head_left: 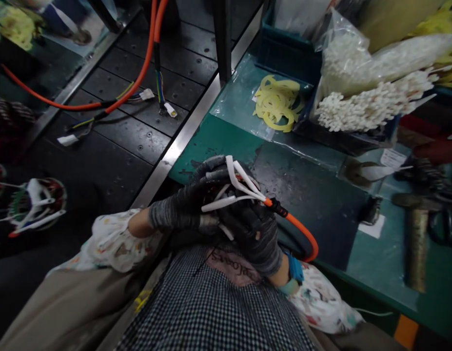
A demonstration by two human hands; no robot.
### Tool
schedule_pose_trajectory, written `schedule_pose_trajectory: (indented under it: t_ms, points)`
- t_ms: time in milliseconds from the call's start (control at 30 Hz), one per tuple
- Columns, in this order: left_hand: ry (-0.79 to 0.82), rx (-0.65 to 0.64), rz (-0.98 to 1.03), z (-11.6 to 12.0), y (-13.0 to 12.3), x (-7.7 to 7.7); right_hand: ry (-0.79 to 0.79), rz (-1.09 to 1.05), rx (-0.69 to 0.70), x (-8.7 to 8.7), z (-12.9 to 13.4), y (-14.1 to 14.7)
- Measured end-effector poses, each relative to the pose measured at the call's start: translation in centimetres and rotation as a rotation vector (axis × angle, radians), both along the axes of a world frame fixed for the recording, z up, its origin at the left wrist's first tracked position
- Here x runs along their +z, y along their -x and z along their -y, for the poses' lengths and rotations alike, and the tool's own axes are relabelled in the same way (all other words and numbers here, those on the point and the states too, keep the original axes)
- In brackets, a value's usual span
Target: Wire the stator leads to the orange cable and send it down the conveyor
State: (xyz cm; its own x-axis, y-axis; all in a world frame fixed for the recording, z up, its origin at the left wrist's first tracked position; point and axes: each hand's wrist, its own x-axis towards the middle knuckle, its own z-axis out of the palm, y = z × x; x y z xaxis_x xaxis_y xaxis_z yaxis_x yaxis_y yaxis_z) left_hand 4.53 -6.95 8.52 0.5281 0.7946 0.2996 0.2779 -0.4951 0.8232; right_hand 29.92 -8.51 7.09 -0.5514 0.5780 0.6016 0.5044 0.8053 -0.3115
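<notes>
One orange cable [302,234], ending in several white sleeved wires [240,187], held over the lap at the worktop [375,253] edge. Left hand [191,207] curled around the wires; right hand [257,234] closed around them from below. Both gloved. Beyond: one heap of yellow rings [277,102], one bag of white tubes [364,105].

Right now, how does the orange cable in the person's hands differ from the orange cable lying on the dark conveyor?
The held cable is gripped by both hands and ends in white sleeved wires. The conveyor cable lies untouched and ends in thin coloured wires with small white plugs. Both have orange jackets.
</notes>
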Motion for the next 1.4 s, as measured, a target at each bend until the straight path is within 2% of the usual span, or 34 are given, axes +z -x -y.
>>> schedule_pose_trajectory:
  t_ms: [100, 233, 367, 567, 733, 900, 1100, 1200, 1400]
  points:
    - [-0.026, 0.014, -0.037, 0.0, 0.1, -0.1, -0.051, -0.014, -0.03, -0.1, 0.1, -0.3]
    - [-0.017, 0.026, -0.083, 0.0, 0.0, 0.2, 0.035, 0.079, -0.038, -0.2, 0.5, -0.5]
    - [0.014, 0.05, -0.046, 0.1, -0.3, 0.5, 0.104, 0.115, -0.009, -0.5, 0.9, -0.7]
    - [-0.047, 0.031, -0.071, -0.1, -0.6, 0.8, 0.071, 0.14, -0.043, 0.3, 1.0, -0.5]
    - [-0.087, 0.02, -0.06, -0.2, -0.8, 1.1, 0.052, 0.085, 0.002, -0.1, 0.8, -0.8]
    - [-0.105, 0.03, -0.092, 0.0, -0.9, 0.8, 0.083, 0.039, 0.014, -0.5, 0.6, -1.2]
    - [-0.125, 0.054, -0.08, 0.5, -1.2, 0.5, 0.09, 0.03, -0.054, 0.4, 0.7, -0.4]
    - [-0.085, 0.098, -0.063, 0.9, -1.5, 0.3, 0.12, 0.056, -0.052, 0.7, 0.6, -0.2]
    - [-0.079, 0.139, -0.046, 1.3, -2.0, 0.4, 0.083, 0.015, -0.039, 0.4, 0.3, -0.7]
